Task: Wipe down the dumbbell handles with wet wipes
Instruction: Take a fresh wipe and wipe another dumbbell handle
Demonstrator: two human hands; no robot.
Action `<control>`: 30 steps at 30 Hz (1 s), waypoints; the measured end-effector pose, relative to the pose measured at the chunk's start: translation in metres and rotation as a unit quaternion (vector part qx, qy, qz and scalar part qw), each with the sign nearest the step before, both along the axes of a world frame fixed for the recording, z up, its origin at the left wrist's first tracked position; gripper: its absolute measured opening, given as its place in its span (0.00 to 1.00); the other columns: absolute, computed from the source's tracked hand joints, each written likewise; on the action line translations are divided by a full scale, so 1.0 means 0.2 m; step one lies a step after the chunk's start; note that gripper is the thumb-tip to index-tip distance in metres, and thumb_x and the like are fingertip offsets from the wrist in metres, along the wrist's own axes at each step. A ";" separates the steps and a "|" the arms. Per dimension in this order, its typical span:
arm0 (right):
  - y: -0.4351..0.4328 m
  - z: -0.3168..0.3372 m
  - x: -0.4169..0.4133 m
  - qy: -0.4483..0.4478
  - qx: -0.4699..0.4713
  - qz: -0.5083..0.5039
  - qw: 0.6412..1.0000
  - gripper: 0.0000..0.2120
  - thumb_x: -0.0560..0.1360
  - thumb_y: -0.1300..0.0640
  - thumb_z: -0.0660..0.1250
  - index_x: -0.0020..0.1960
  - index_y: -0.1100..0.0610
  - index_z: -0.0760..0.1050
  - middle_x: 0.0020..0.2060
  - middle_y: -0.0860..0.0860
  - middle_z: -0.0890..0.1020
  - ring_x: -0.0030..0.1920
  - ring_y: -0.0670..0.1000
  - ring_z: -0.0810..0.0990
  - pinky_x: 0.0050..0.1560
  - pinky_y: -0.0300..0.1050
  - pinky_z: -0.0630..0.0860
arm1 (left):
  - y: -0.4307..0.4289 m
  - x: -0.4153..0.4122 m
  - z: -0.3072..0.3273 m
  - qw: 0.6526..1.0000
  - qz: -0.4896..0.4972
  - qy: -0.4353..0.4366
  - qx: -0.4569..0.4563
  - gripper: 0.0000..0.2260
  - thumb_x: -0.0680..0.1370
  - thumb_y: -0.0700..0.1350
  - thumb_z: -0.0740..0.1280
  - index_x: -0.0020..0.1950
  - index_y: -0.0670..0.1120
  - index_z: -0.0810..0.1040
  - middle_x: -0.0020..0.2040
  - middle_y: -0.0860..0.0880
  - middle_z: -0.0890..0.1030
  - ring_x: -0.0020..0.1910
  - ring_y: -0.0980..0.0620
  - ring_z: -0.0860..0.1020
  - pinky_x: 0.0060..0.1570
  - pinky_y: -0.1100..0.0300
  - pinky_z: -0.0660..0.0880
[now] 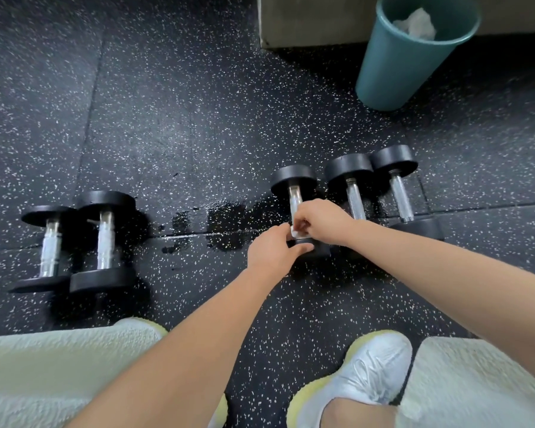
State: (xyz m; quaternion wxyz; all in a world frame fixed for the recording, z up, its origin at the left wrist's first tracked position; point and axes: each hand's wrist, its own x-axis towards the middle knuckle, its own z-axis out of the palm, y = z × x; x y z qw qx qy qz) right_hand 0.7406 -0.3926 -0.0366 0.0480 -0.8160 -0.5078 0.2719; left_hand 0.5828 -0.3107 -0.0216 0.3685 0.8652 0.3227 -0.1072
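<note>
- Pale shorts [59,366] and a white shoe [368,369] fill the bottom edge, and both forearms reach forward between them.
- Ahead on the floor [198,118], the dumbbell [294,179] being worked on (leftmost of the three at right) lies with its long axis pointing away from the person.
- At the near end of its handle [294,196], the right hand [322,222] curls its fingers round the wet wipe [294,233]. Bare chrome lies beyond them, toward the far head.
- Closer in, the left hand [269,257] grips the near head with curled fingers, probably steadying it.
</note>
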 end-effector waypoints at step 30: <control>0.17 -0.03 -0.08 -0.171 0.025 -0.113 0.978 0.08 0.79 0.59 0.62 0.51 0.54 0.81 0.47 0.51 0.78 0.44 0.57 0.81 0.38 0.47 0.67 | 0.05 -0.03 -0.09 1.000 -0.011 0.007 -0.015 0.14 0.75 0.63 0.71 0.50 0.54 0.77 0.48 0.53 0.77 0.51 0.49 0.76 0.45 0.53 0.73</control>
